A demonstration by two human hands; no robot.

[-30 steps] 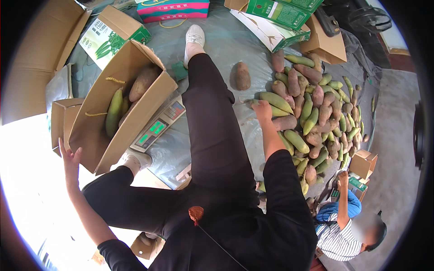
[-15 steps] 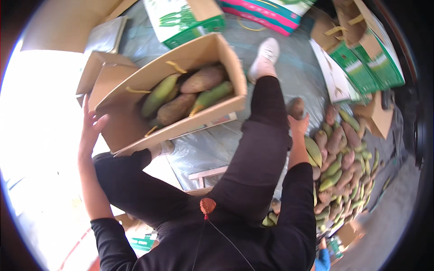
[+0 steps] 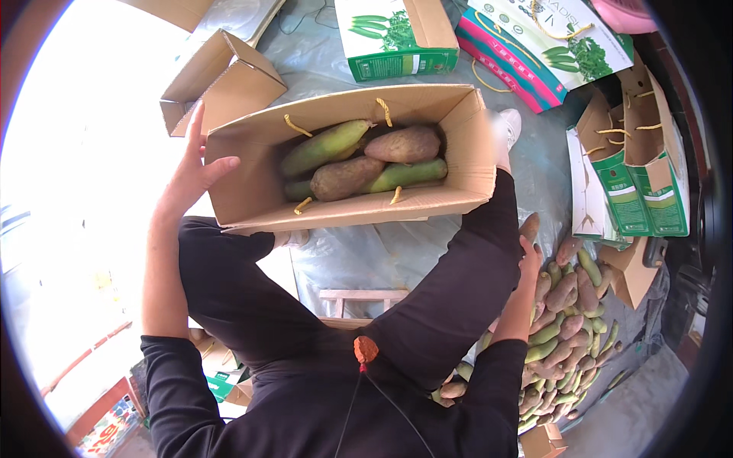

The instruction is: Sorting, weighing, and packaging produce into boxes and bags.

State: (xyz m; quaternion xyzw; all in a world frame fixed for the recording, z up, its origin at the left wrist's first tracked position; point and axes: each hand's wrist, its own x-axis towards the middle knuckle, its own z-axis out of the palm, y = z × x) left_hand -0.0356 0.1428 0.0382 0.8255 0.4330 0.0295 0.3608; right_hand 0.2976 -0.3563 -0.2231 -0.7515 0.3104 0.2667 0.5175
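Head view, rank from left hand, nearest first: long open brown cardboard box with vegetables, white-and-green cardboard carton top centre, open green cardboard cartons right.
From the left hand:
1. Long open brown cardboard box: just right of it.
2. White-and-green cardboard carton: beyond the box, top centre.
3. Open green cardboard cartons: far right.

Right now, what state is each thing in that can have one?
Box: open-topped, holding green and brown roots
Left hand: open, spread at the box's left end
Right hand: at a single root, grip partly hidden
Small box: open
Green cartons: open-topped
Pile: loosely heaped
Plastic sheet: spread, wrinkled
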